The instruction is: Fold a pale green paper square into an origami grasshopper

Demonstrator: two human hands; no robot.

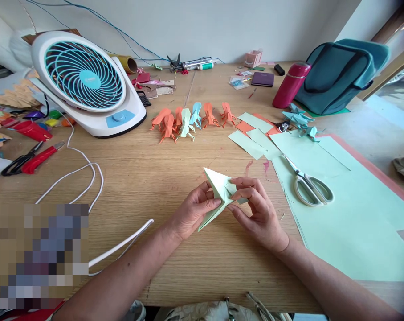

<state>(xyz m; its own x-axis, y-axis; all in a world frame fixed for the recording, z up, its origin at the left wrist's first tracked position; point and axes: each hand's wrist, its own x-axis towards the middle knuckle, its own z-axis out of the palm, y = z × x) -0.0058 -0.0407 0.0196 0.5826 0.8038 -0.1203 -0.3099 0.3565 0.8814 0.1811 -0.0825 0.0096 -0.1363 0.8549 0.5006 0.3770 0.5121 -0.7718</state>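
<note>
A partly folded sheet of pale green origami paper (pixel 217 185) is held above the table between both hands, with pointed corners at its top and lower left. My left hand (pixel 202 200) pinches its left side, thumb on the front face. On the right edge, my right hand (pixel 255 205) grips a fold with fingers over it and the thumb below. Beyond the hands stands a row of finished paper figures, among them an orange figure (pixel 210 114), a pale green figure (pixel 185 124) and a blue figure (pixel 195 115).
White-handled scissors (pixel 310 187) lie on large green sheets (pixel 348 236) at right, near cut paper strips (pixel 246 143). A fan (pixel 88 80) stands left, its white cord (pixel 101 178) looping over the table. A red bottle (pixel 291 85) and teal bag (pixel 338 80) stand back right.
</note>
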